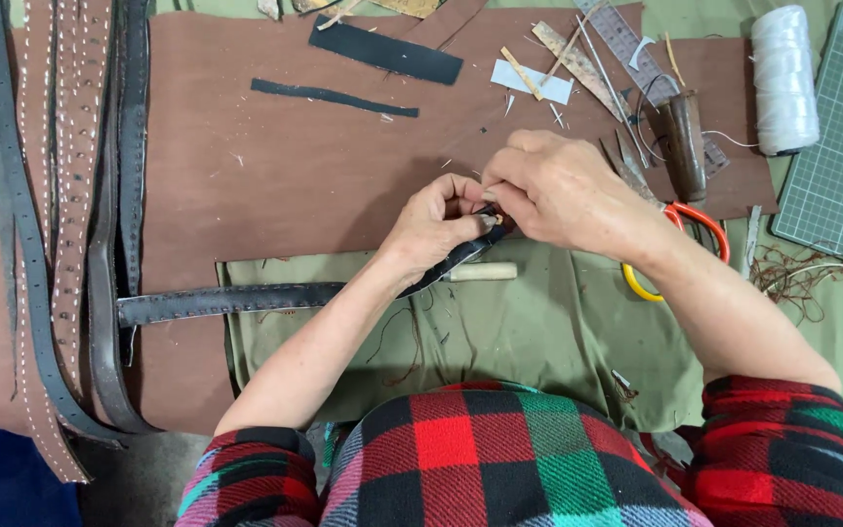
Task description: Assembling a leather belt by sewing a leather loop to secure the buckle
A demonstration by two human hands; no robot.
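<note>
At tabletop centre, dark leather strap [246,301] is run L to R over olive cloth [539,342]; its end is pinched by L hand [436,220] fingers. R hand [563,190] fingers are pressed together at same end. Stitching judged underway; steady grip needed.

Lighting is even and diffuse, moderately bright, apparently from overhead; shadows are soft and short, seen under the left hand [441,220] and right hand [563,190] and along the leather belts [70,244] at the left. No hard glare, only a mild sheen on the white thread spool [784,78]. Focus is sharp centrally; the checked sleeves [500,459] at the bottom edge look slightly soft, with mild wide-angle stretch toward the corners.
</note>
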